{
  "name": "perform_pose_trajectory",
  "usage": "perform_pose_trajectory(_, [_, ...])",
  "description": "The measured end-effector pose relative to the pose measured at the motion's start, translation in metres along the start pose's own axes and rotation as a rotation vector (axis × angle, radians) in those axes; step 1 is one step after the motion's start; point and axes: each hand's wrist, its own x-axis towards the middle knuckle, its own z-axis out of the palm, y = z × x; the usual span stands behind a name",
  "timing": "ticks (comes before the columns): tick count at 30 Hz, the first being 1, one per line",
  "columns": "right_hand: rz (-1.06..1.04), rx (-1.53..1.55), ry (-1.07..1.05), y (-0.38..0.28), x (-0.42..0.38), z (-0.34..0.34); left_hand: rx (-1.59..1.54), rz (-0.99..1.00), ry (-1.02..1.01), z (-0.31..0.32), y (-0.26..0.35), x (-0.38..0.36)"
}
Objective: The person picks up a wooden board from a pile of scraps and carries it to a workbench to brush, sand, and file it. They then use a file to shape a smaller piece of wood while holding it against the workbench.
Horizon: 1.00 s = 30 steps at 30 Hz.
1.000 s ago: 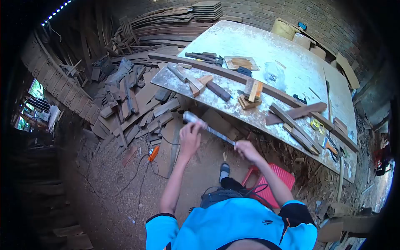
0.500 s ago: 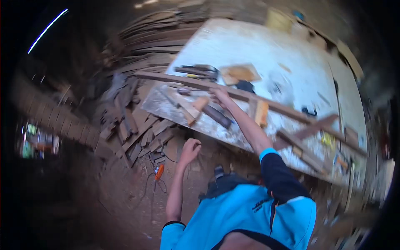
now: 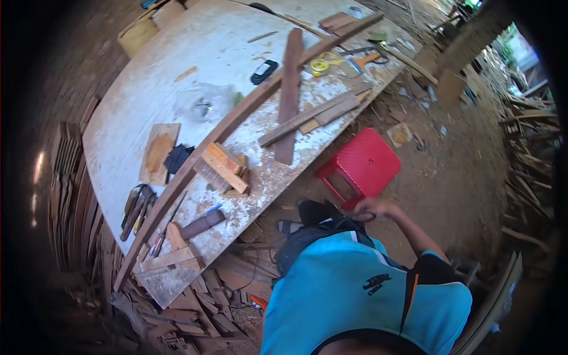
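My right hand (image 3: 374,207) is low at my right hip, just in front of a red plastic stool (image 3: 362,161) that stands on the dirt floor. Its fingers are curled by a dark loop at my waist; whether they grip it is unclear. My left hand is hidden below my blue shirt. On the white worktable (image 3: 177,53) lie a long curved wood strip (image 3: 228,125), a stack of short wood blocks (image 3: 222,170), a dark cylindrical piece (image 3: 202,224) and a brown plank (image 3: 289,94).
A yellow tape measure (image 3: 319,65), a black gadget (image 3: 263,71) and hand tools (image 3: 136,210) lie on the table. Wood offcuts (image 3: 195,313) and an orange tool (image 3: 258,302) litter the floor under the table's near end. Stacked timber (image 3: 526,171) lies to the right.
A second ago both hands held a long tool. My right hand then reached onto the table and has now dropped to my hip by the stool. My view has swung round; the left hand is out of sight.
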Motion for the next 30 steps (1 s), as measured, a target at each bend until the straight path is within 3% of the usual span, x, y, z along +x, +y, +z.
perform_pose_trajectory(1, [0.025,0.199,0.021,-0.024,-0.028,0.023,-0.004,-0.006,-0.002,0.001,0.001,0.005])
perform_pose_trajectory(2, [0.055,0.449,0.214,-0.043,-0.042,0.046,-0.014,-0.008,-0.006,0.004,0.001,0.011])
perform_pose_trajectory(5, [0.109,0.602,0.228,-0.054,-0.054,0.039,-0.042,-0.017,0.002,0.010,0.013,0.022])
perform_pose_trajectory(9, [-0.004,0.602,0.174,-0.048,-0.044,0.015,-0.089,-0.036,0.045,0.025,0.037,0.035])
perform_pose_trajectory(13, [0.038,0.546,-0.017,-0.024,-0.031,-0.042,-0.171,-0.094,0.140,0.045,0.060,0.047])
perform_pose_trajectory(14, [0.029,0.650,-0.016,-0.045,-0.037,-0.057,-0.197,-0.120,0.164,0.052,0.064,0.048])
perform_pose_trajectory(21, [-0.008,0.393,-0.309,-0.041,0.004,-0.134,-0.355,-0.284,0.282,0.102,0.080,0.040])
perform_pose_trajectory(22, [-0.110,0.345,-0.306,-0.043,0.011,-0.141,-0.368,-0.298,0.288,0.108,0.076,0.036])
perform_pose_trajectory(23, [-0.014,0.075,-0.305,-0.042,0.029,-0.141,-0.371,-0.306,0.296,0.114,0.078,0.031])
perform_pose_trajectory(25, [-0.084,0.165,-0.303,-0.046,0.045,-0.141,-0.373,-0.337,0.290,0.123,0.080,0.023])
perform_pose_trajectory(27, [-0.181,-0.260,-0.218,-0.064,0.045,-0.133,-0.361,-0.342,0.286,0.122,0.093,0.025])
perform_pose_trajectory(28, [-0.225,-0.500,-0.165,-0.073,0.048,-0.143,-0.361,-0.298,0.295,0.117,0.101,0.029])
perform_pose_trajectory(29, [-0.190,-0.496,-0.167,-0.067,0.048,-0.151,-0.361,-0.239,0.291,0.113,0.112,0.031])
perform_pose_trajectory(30, [-0.152,-0.480,-0.176,-0.054,0.050,-0.153,-0.393,0.022,0.310,0.098,0.122,0.038])
